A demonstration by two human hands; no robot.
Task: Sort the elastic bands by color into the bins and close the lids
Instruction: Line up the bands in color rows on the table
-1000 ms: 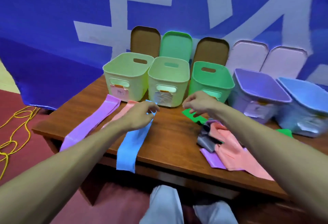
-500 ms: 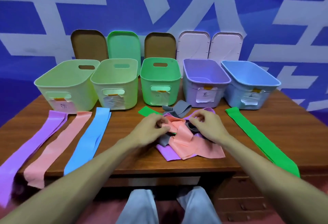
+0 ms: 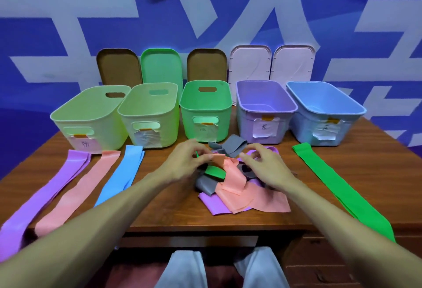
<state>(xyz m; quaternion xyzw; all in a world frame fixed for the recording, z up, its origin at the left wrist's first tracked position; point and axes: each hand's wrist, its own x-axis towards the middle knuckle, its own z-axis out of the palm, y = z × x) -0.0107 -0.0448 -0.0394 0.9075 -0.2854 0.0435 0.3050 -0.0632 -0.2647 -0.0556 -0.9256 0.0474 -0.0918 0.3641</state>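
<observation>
At mid-bench, both hands have moved to the tangled band pile [image 3: 230, 185]: the left hand [image 3: 182, 164] now pinches a pink band [image 3: 230, 173], the right hand [image 3: 267, 169] hovers released. Untangling resumes; all five bins [image 3: 265, 96] stay empty.

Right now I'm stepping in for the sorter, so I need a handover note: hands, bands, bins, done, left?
Left hand pinches a pink band from the tangled pile; right hand hovers over the pile, apparently empty.
Laid out flat: purple band, pink band, blue band on the left, green band on the right.
All five bins look empty; lids lean behind.
Left: untangle, bin by colour, close lids.
</observation>
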